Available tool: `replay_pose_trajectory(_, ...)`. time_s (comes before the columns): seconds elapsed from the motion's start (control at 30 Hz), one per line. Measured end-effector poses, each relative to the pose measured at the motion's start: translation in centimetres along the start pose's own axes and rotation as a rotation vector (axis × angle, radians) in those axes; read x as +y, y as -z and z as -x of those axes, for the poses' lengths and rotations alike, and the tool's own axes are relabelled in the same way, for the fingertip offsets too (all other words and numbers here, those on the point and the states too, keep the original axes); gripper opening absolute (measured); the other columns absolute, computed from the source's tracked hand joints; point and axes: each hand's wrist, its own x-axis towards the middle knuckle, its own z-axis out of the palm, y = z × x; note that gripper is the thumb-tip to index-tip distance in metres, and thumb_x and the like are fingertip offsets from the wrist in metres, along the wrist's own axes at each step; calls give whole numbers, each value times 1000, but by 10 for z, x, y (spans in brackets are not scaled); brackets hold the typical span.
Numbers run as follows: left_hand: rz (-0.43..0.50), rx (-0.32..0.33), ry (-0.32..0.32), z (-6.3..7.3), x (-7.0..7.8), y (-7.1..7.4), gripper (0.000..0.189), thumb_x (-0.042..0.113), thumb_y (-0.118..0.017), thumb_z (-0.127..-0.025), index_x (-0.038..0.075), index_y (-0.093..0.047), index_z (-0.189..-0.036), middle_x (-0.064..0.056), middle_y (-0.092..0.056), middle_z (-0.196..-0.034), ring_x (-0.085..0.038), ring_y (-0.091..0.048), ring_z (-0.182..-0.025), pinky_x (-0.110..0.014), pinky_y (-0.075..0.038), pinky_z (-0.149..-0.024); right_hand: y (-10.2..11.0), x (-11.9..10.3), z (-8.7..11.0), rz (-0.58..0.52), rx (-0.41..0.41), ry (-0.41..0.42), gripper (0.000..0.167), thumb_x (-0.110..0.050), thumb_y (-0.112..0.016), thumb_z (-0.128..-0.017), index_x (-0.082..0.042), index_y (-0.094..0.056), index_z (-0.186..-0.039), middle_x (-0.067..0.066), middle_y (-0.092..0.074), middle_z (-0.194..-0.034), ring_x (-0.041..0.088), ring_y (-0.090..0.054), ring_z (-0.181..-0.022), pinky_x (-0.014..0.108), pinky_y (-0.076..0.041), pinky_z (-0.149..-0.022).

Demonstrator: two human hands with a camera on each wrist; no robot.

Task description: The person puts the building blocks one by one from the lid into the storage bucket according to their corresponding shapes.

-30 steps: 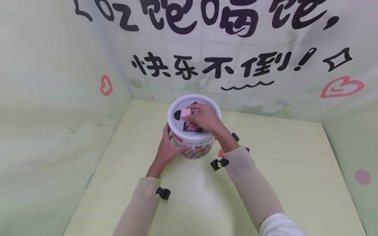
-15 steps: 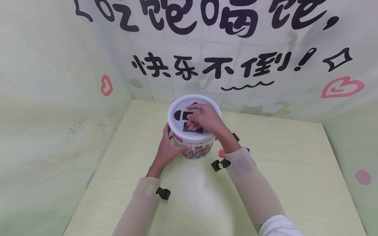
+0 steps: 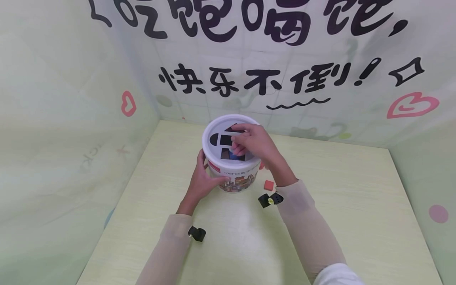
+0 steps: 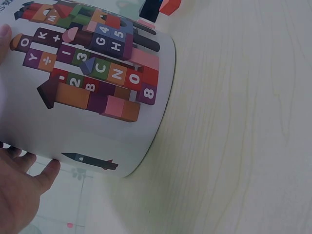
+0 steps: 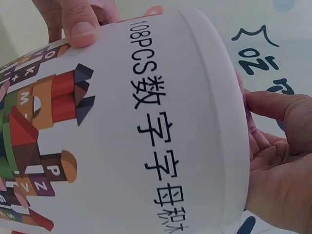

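Note:
A white round bucket (image 3: 231, 174) with toy-block pictures on its side stands on the table. Its white lid (image 3: 213, 152) has a half-round, a triangular and some four-sided openings, and something blue shows in the front one. My left hand (image 3: 203, 180) grips the bucket's left side, thumb in front and fingers round behind; in the right wrist view its thumb (image 5: 80, 29) presses the printed wall. Over the right half of the lid is my right hand (image 3: 254, 140), fingers loosely bent, with nothing visible in them.
Right of the bucket lies a red block (image 3: 268, 185), and another red piece (image 3: 261, 165) shows close to the bucket's wall. A dark block (image 4: 150, 9) lies beside a red one in the left wrist view. Printed cloth walls (image 3: 249, 107) enclose the table (image 3: 356, 221).
The pink block that my right hand held over the lid a second ago is gone from view. My right hand has shifted slightly right, uncovering the rectangular opening. My left hand has stayed put.

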Motion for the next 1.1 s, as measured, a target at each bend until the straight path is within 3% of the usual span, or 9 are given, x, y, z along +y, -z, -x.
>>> replay_pose_trajectory(0.37,-5,22,-17,2,-3,-2,119,40,-91,-64,34,-12,-153,7,-28,-156,-19,-24,-145,-51,-34,-114,16,8,9,26,76,-8,40,-17,-64,-94,-11,-57,-133,15,-70,-83,23,-70,-68,32,-62,-66)
replay_pose_trajectory(0.8,-13,32,-51,1,-7,-1,120,38,-92,-63,33,-13,-154,5,-29,-156,-20,-24,-146,-51,-35,-113,35,16,16,-18,132,5,39,-14,-63,-94,-7,-57,-133,15,-70,-84,20,-68,-69,31,-62,-69)
replay_pose_trajectory(1.1,-14,29,-38,0,-4,-1,120,41,-91,-62,36,-12,-153,8,-29,-156,-18,-23,-146,-49,-34,-114,43,23,20,-38,163,-8,37,-17,-64,-94,-8,-60,-130,14,-69,-84,20,-67,-68,31,-62,-68)
